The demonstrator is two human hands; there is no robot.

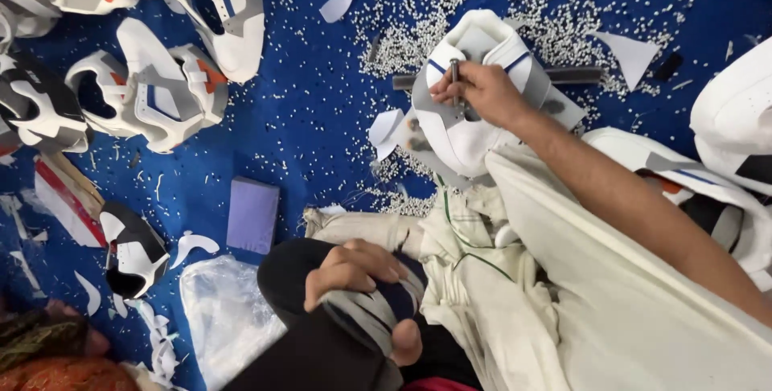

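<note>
Two hands: rt [482, 89] w/ punch tool [455, 77], lt [366, 290] w/ shoe upper [378, 314].

Right hand [481, 89] on shoe upper [470, 97] ahead; left hand [362, 278] near, foam block [252, 216] left, pellets [322, 101] scattered between.

We see bright, even overhead light, soft shadows and no harsh glare; edges smear slightly, and the near bottom blurs.

Right hand [482, 89] outstretched, left hand [362, 286] clenched
</note>
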